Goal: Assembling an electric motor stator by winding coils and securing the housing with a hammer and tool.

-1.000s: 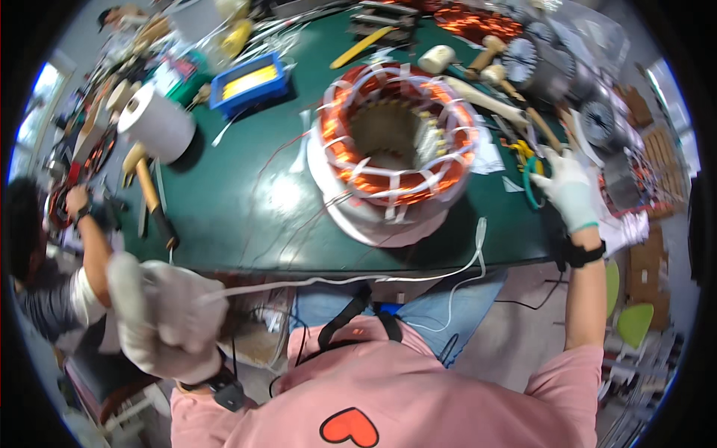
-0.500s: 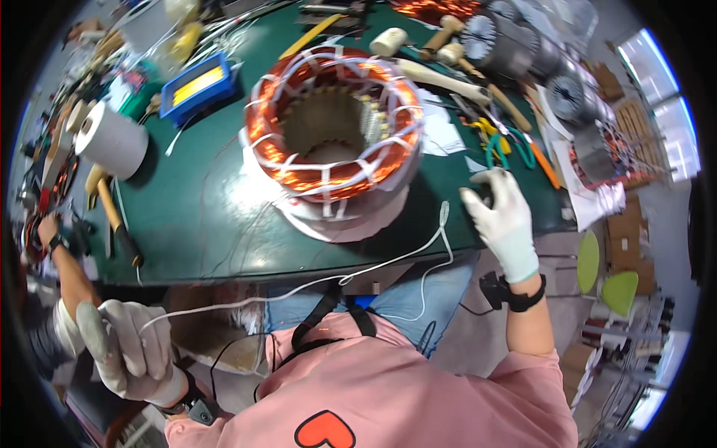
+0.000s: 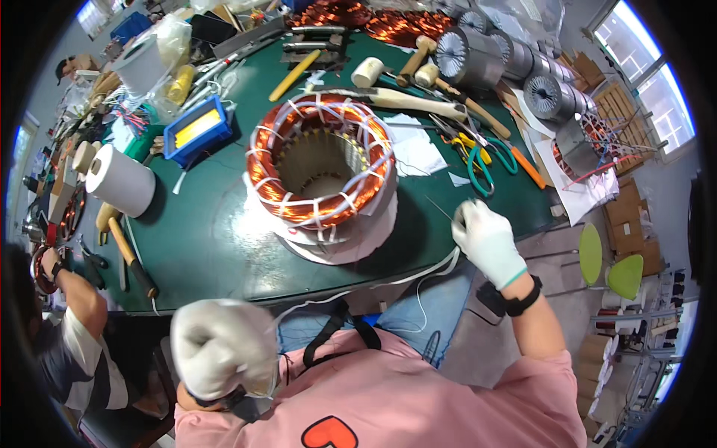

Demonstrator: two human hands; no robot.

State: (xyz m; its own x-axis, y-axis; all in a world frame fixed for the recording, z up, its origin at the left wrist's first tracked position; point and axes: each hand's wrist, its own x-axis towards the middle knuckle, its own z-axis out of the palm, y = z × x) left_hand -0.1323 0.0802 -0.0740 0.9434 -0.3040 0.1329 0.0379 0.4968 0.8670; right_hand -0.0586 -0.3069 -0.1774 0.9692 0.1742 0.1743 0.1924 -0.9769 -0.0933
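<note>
A motor stator (image 3: pixel 328 213) stands upright on the green table, its copper winding ring laced with white ties. To its right my gloved right hand (image 3: pixel 489 243) is closed in a pinch on a thin needle (image 3: pixel 439 208) that points up and left. White cord (image 3: pixel 403 281) runs from beside that hand along the table's front edge to my left hand (image 3: pixel 224 347). My gloved left hand is curled in front of the table, blurred, with the cord going into it; its fingertips are hidden.
Scissors (image 3: pixel 482 175), mallets (image 3: pixel 368 72) and pliers lie behind and right of the stator. A blue tray (image 3: pixel 198 131), a white cord spool (image 3: pixel 119 179) and a hammer (image 3: pixel 134 257) are on the left. A co-worker's arm (image 3: pixel 82 295) works at far left.
My right hand has gone from spread fingers to a pinch on the needle. My left hand has moved right with the cord. The whole view has shifted slightly.
</note>
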